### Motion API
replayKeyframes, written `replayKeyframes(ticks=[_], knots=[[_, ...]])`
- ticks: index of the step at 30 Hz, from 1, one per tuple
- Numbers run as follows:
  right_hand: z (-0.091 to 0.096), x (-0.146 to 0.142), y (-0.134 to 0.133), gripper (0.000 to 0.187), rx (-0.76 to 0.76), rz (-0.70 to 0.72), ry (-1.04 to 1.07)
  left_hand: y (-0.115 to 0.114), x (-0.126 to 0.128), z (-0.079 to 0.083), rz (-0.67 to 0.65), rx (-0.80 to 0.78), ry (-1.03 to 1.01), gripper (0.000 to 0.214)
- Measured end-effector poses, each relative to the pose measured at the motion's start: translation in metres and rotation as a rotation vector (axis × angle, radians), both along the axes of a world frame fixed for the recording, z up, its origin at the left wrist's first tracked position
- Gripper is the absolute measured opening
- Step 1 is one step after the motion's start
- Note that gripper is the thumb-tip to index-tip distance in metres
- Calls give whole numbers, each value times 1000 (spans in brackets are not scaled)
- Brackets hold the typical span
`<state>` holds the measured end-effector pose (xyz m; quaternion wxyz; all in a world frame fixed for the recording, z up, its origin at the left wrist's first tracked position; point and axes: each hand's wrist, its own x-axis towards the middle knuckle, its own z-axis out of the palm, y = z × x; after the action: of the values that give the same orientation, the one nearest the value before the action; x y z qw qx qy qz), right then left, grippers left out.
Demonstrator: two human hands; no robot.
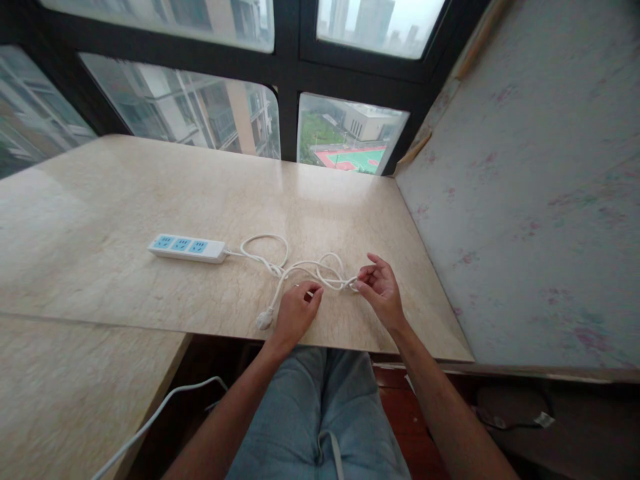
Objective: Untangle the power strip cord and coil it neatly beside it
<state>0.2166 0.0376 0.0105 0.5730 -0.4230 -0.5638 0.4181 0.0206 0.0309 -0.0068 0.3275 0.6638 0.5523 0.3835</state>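
A white power strip [187, 248] with blue sockets lies on the beige marble counter [100, 200]. Its white cable [280, 263] loops to the right in a loose tangle, and the plug [265, 321] rests near the counter's front edge. My left hand [295, 312] is curled over the cable, fingers pinched on a strand. My right hand [381, 288] pinches the cable's right-hand loop between thumb and fingertips. The two hands are close together, a short stretch of cable between them.
Large windows [200, 113] stand behind the counter. A pale wall panel [525, 200] closes off the right side. A second counter section [75, 387] lies lower left, with another white cord [160, 410] hanging beside it. My legs in jeans [320, 413] are below the edge.
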Motion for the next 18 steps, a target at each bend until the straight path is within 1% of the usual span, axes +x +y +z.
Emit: replayKeyframes(ticks=[7,11,14,16,18], knots=[[14,-3,24,54,-9,-37,-36,3,-5,-6,11,-82,-158,19],[10,-2,39,53,-32,-77,-115,4,-6,-13,-13,-137,-272,20],[3,4,46,51,-90,-63,-341,3,-7,-15,-22,-165,-307,28],[2,8,47,45,-133,0,-527,1,-7,-13,-18,-151,-299,30],[4,11,47,34,-160,87,-668,-1,-8,-9,-14,-133,-292,30]])
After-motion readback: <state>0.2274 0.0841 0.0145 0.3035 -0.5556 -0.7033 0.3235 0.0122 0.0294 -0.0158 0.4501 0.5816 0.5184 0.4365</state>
